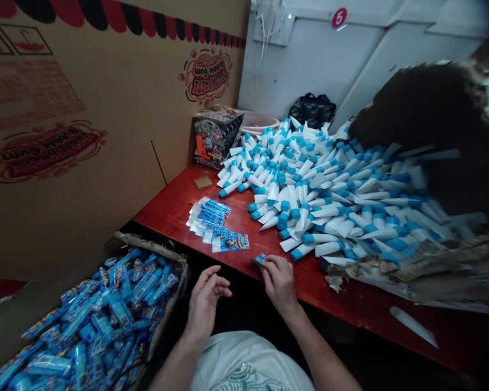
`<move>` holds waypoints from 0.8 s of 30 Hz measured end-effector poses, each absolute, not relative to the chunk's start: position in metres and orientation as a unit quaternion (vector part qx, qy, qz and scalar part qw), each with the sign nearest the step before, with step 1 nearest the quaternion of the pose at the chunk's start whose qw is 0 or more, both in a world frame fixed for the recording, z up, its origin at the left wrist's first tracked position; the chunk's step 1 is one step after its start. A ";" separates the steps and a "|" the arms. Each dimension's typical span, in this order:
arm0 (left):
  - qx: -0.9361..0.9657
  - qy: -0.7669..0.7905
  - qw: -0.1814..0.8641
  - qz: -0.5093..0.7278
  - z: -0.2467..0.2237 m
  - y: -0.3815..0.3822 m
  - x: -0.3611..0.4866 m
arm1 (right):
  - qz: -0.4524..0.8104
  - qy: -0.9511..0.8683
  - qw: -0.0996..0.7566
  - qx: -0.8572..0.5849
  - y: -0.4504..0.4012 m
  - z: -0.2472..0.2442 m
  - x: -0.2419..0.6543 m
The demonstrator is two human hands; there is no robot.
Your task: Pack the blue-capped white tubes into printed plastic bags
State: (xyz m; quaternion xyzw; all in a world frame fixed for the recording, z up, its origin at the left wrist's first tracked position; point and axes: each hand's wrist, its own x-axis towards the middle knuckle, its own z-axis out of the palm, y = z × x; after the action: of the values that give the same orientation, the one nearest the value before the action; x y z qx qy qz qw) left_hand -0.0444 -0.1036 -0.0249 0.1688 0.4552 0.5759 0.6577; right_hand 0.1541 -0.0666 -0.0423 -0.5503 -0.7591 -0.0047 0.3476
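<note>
My right hand (279,279) is pinched on a small blue printed wrapper (259,259) at the near edge of the red table. Much of that wrapper is hidden behind my fingers. My left hand (207,296) hovers in front of the edge, its fingers slightly bent and apart, holding nothing. Just beyond both hands lies a fanned row of flat, clear-and-blue printed wrappers (230,242). Farther back and to the right, a big heap of white tubes with blue caps (295,203) covers the table.
At lower left, an open carton (175,254) holds many blue wrapped tubes (120,307). A tall cardboard box (118,98) walls off the left. Torn cardboard (411,271) borders the heap; one white tube (413,326) lies nearer. A black box (215,136) and pink basin (261,120) stand behind.
</note>
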 end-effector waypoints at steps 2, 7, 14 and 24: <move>0.210 0.459 0.658 0.559 -0.020 -0.103 -0.029 | -0.030 -0.736 0.349 -0.579 -0.060 -0.039 0.157; 0.308 0.433 0.697 0.481 -0.012 -0.091 0.008 | -0.114 -0.730 0.337 -0.583 -0.050 -0.033 0.156; 0.320 0.444 0.691 0.472 -0.010 -0.068 0.041 | -0.162 -0.747 0.339 -0.548 -0.051 -0.025 0.154; 0.186 0.365 0.743 0.529 -0.009 -0.061 0.047 | -0.073 -0.759 0.405 -0.505 -0.064 -0.023 0.156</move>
State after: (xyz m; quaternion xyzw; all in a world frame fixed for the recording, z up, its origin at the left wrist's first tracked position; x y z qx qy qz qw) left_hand 0.0472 -0.0610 -0.0087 0.1862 0.3650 0.5288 0.7433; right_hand 0.1562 -0.0638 -0.0231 -0.5049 -0.7586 -0.0728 0.4053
